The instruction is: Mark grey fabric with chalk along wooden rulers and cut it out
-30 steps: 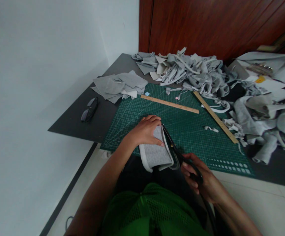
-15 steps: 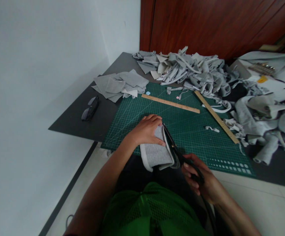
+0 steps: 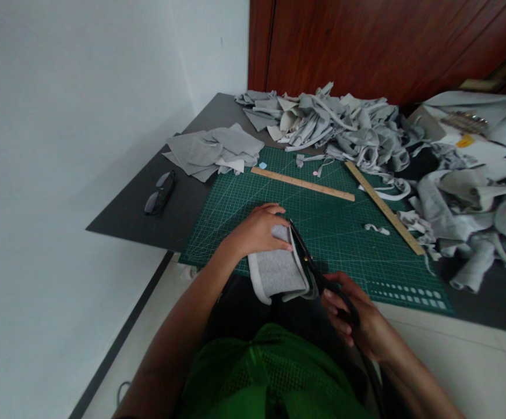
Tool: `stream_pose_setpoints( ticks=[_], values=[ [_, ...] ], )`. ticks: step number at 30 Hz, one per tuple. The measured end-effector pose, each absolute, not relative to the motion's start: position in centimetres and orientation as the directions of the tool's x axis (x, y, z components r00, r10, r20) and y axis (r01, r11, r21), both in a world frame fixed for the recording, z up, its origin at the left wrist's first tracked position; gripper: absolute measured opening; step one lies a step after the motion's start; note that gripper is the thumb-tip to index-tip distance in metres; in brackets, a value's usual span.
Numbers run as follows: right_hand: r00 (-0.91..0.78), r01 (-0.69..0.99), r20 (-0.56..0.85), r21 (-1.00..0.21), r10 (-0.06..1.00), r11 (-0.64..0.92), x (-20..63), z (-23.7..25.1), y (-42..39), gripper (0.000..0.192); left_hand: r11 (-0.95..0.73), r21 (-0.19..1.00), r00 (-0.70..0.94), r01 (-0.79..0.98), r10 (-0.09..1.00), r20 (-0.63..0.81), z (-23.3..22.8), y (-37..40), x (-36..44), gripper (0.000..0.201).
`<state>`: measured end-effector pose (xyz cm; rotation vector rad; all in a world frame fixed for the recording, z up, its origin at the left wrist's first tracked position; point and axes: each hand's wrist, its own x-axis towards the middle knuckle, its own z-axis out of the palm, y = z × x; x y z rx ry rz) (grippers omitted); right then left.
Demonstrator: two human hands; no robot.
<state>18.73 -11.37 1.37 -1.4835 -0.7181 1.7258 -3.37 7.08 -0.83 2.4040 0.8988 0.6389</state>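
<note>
A grey fabric piece (image 3: 279,270) with pale edges lies at the front of the green cutting mat (image 3: 335,224), its near end curling over the edge. My left hand (image 3: 264,230) holds the far part of the cloth down, thumb and fingers on either side of its upper corner. In my right hand (image 3: 349,314) are black-handled scissors (image 3: 316,270), fingers wrapped round the handles. Their blades point away from me along the right edge of the cloth, tips close to my left fingertips. How far the blades are parted I cannot tell.
Two wooden rulers (image 3: 303,184) lie on the mat. Flat grey cloth pieces (image 3: 218,148) and folded glasses (image 3: 160,192) are at left. Heaped fabric scraps (image 3: 344,122) fill the back and right, beside a white box (image 3: 457,137). A small curled scrap (image 3: 375,229) sits mid-right.
My left hand has shifted slightly, its thumb moving up the cloth towards the fingers. The scissors stay along the right edge with barely any movement.
</note>
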Motion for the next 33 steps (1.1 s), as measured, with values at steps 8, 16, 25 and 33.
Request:
stream_pose_setpoints(
  ticks=[8, 16, 25, 33],
  values=[
    [-0.051, -0.132, -0.551, -0.823, 0.833, -0.553, 18.33, 1.49, -11.46, 0.059, -0.640, 0.632, 0.671, 0.437, 0.700, 0.245, -1.11, 7.42, -3.54, 0.036],
    [-0.054, -0.046, -0.513, -0.855, 0.856, -0.516, 18.07, 1.50, -11.69, 0.055, -0.652, 0.609, 0.674, 0.451, 0.696, 0.246, -1.03, 7.43, -3.50, 0.041],
    [-0.047, -0.012, -0.511, -0.859, 0.858, -0.512, 18.11, 1.53, -11.67, 0.056, -0.654, 0.610, 0.678, 0.447, 0.693, 0.246, -1.11, 7.42, -3.51, 0.039],
    [-0.048, 0.010, -0.506, -0.863, 0.861, -0.506, 18.32, 1.29, -11.75, 0.059, -0.687, 0.573, 0.690, 0.446, 0.672, 0.268, -1.22, 7.47, -3.49, 0.039]
  ],
)
